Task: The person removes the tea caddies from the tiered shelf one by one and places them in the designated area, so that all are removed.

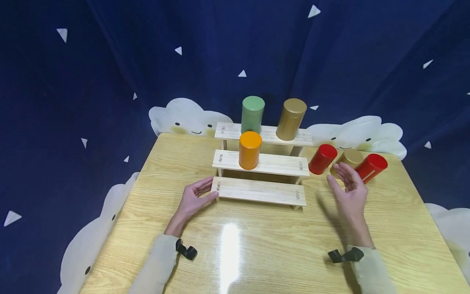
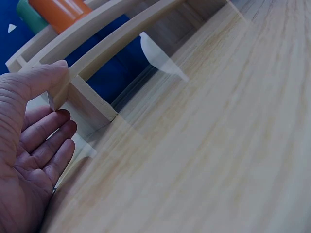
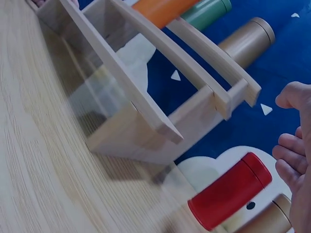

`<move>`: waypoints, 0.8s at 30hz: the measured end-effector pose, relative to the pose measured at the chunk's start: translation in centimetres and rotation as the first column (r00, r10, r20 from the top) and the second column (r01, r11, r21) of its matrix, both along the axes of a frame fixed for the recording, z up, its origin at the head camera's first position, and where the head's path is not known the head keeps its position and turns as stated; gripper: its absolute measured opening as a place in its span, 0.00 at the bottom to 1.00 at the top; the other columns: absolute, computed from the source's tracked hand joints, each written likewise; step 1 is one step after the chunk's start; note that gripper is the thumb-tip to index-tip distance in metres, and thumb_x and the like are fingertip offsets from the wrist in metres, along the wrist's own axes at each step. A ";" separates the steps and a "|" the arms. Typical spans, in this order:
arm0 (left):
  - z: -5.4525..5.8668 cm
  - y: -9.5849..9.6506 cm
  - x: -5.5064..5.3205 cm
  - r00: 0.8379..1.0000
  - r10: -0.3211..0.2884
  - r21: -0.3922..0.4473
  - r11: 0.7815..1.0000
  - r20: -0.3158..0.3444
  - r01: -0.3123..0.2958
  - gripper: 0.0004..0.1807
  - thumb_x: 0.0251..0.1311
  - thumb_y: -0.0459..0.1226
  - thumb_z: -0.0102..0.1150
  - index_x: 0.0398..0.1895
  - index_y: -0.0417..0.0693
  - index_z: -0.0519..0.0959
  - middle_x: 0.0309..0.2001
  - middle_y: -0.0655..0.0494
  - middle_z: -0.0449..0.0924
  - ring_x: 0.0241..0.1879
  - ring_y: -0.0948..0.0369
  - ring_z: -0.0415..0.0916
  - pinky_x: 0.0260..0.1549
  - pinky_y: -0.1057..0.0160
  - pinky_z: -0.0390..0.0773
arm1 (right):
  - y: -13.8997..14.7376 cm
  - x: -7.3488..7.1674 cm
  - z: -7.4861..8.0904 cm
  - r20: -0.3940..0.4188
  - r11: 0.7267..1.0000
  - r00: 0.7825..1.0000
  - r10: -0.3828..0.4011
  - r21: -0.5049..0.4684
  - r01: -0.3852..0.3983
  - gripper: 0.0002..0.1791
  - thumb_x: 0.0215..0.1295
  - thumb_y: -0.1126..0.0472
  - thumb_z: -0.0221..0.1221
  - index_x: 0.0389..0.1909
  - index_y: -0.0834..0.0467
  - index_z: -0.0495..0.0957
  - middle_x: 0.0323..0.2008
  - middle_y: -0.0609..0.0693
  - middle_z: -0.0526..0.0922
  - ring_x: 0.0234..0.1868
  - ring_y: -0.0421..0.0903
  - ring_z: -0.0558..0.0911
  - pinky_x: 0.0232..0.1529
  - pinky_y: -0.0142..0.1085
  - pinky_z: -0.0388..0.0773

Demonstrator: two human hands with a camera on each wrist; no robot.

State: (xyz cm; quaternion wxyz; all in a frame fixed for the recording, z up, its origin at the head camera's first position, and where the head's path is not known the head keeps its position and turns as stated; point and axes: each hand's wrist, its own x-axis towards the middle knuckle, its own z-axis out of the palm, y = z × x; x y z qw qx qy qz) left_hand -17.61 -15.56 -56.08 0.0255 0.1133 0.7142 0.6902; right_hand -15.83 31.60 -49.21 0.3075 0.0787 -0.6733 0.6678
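A three-step wooden rack (image 1: 257, 190) stands on the table. My left hand (image 1: 194, 198) holds the left end of its lowest step, thumb at the front corner; the left wrist view shows the fingers (image 2: 46, 131) beside the end panel. An orange canister (image 1: 249, 152) stands on the middle step, with a green canister (image 1: 252, 114) and a bronze canister (image 1: 291, 120) on the top step. My right hand (image 1: 350, 192), fingers apart and holding nothing, is right of the rack near a red canister (image 1: 323, 158), a gold canister (image 1: 352, 157) and another red canister (image 1: 372, 166).
The wooden table (image 1: 279, 253) reaches forward to a dark blue curtain (image 1: 220, 36) with white triangles. White cloud shapes (image 1: 183, 118) line the table's back and sides. Each sleeve carries a black wrist strap (image 1: 186, 250).
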 end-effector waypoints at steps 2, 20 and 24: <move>-0.1 0.0 0.0 1.000 -0.001 -0.001 1.000 0.003 0.001 0.31 0.61 0.29 0.74 0.68 0.39 0.77 0.65 0.43 0.80 0.64 0.46 0.79 0.66 0.57 0.78 | -0.5 -0.1 0.0 0.009 1.000 1.000 0.007 0.014 -0.007 0.28 0.58 0.86 0.62 0.62 0.77 0.74 0.57 0.72 0.82 0.55 0.44 0.85 0.62 0.29 0.80; -0.1 -0.1 0.0 1.000 -0.001 -0.018 1.000 0.005 0.001 0.31 0.61 0.31 0.74 0.69 0.41 0.77 0.66 0.44 0.80 0.64 0.47 0.79 0.67 0.57 0.77 | -4.2 -0.8 0.7 0.028 0.989 0.995 0.101 0.110 -0.103 0.32 0.55 0.87 0.65 0.64 0.74 0.75 0.58 0.69 0.83 0.60 0.51 0.84 0.67 0.35 0.78; -0.1 -0.1 0.0 1.000 -0.001 -0.025 1.000 0.004 0.001 0.31 0.61 0.31 0.74 0.69 0.42 0.77 0.65 0.45 0.80 0.65 0.48 0.79 0.67 0.57 0.77 | -4.8 -1.1 0.8 0.010 0.986 0.993 0.122 0.109 -0.122 0.33 0.52 0.90 0.64 0.63 0.79 0.72 0.58 0.68 0.83 0.58 0.47 0.85 0.66 0.33 0.78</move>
